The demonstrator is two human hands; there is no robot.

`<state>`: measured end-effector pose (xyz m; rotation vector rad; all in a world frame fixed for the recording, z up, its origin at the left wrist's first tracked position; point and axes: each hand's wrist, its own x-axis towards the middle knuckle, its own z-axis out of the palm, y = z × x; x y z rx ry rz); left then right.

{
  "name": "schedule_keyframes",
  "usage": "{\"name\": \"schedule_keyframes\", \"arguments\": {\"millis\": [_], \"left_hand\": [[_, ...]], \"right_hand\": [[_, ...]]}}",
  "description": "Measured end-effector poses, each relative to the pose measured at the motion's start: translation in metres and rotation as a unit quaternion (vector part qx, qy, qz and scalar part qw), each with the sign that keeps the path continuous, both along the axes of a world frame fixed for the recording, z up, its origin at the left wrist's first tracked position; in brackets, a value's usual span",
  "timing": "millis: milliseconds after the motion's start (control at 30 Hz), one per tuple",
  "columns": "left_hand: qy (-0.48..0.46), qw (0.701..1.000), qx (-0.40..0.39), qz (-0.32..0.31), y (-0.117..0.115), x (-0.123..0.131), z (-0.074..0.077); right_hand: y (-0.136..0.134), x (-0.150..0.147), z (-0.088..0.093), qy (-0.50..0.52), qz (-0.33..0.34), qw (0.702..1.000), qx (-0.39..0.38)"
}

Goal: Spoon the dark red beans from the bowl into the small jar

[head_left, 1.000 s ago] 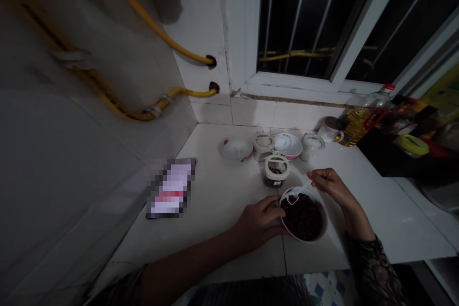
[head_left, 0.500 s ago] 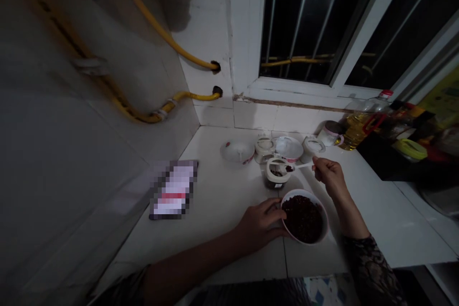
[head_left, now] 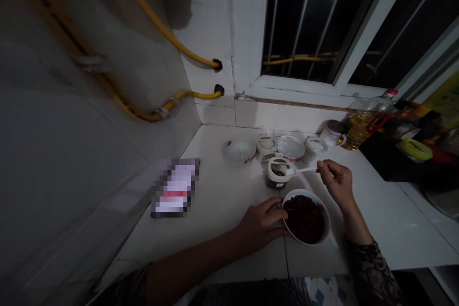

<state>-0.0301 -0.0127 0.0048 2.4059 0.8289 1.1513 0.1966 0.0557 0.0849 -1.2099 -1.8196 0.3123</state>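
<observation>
Crosswise, a spoon (head_left: 304, 169) points left: right grip (head_left: 337, 182) pinched on it, left grip (head_left: 258, 222) clasping a bowl (head_left: 315, 197).

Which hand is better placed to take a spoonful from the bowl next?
Probably the right hand: it holds the white spoon, whose head is at the small jar. The left hand grips the side of the bowl, which should steady it.

It's dim in here: the grey tiled left-hand wall (head_left: 53, 162) lies in shadow, faint glare spots the white tiled counter (head_left: 387, 215), and coarse pixels mask a glowing rectangular screen (head_left: 175, 189).
</observation>
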Motion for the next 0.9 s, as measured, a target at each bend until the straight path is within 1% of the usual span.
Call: {"name": "schedule_keyframes", "arguments": {"millis": [67,133,200,267,367,533,900], "left_hand": [[0.003,1.0,-0.009,-0.001,0.0,0.0,0.0],[0.011,1.0,-0.018,0.0,0.0,-0.001,-0.001],[0.015,1.0,-0.022,0.002,0.0,-0.001,-0.001],[0.019,0.999,-0.026,0.001,0.0,-0.001,0.0],[0.02,0.999,-0.028,0.002,-0.001,-0.001,0.001],[0.022,0.999,-0.026,0.001,-0.001,0.0,0.001],[0.021,0.999,-0.023,0.003,-0.001,-0.001,0.001]], "right_hand": [[-0.001,0.01,0.003,0.021,0.038,0.993,-0.109],[-0.001,0.018,0.002,-0.002,0.094,0.975,-0.204],[-0.002,0.02,-0.003,-0.035,0.136,0.953,-0.267],[-0.002,0.018,-0.009,-0.058,0.17,0.935,-0.307],[-0.003,0.013,-0.016,-0.066,0.201,0.919,-0.334],[-0.003,0.013,-0.018,-0.067,0.178,0.924,-0.333],[-0.003,0.011,-0.015,-0.05,0.201,0.915,-0.346]]}}
